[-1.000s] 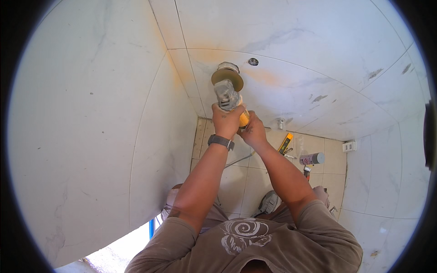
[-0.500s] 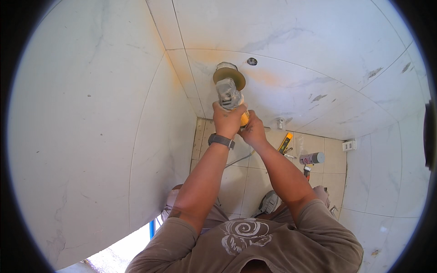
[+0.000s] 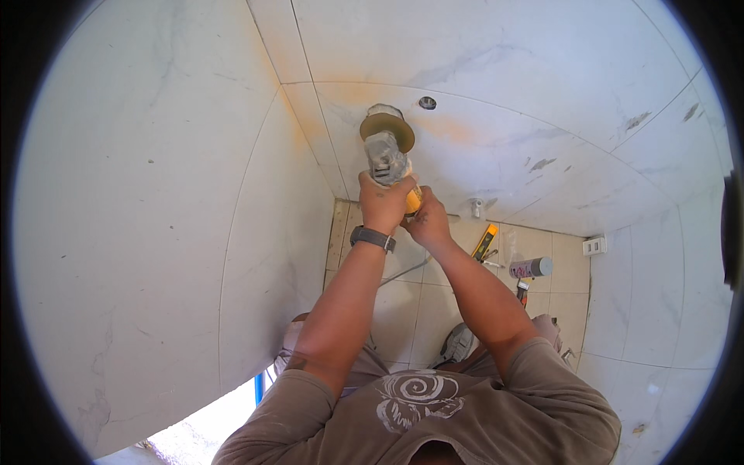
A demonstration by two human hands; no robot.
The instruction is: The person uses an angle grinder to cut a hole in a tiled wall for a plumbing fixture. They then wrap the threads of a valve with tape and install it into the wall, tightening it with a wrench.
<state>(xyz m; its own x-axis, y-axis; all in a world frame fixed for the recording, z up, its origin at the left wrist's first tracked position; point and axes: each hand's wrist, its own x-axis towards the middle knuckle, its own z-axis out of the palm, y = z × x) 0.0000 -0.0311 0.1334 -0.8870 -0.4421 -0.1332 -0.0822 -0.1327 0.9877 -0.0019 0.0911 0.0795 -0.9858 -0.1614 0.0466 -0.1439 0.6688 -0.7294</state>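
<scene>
The grinder was positioned at the tiled wall, left of the round hole, with its disc at the far end of the tool. Grip condition: the left hand was clenched around the body just behind the grey head; the right hand was clasped around the yellow rear section, close beside the left.

Change over the preceding second: minimal. The whole view shifted slightly, floor items included, which was judged to be camera movement. The disc remained left of the hole, and both hands kept their places. This suggested that the tool was being held steady at one spot. The orange stain to the right of the disc showed no clear change. On the floor, to the right, were a yellow-and-black level and a spray can, neither touched.

Visibility limits: the disc covered the wall area behind it. A pale rounded shape showed above its upper edge and could not be identified. Contact between disc and wall could not be confirmed, nor could rotation. The fingers beneath the tool and any switch were concealed. The joint between the cord and the grinder was hidden. A dark object was cut off at the right border.
</scene>
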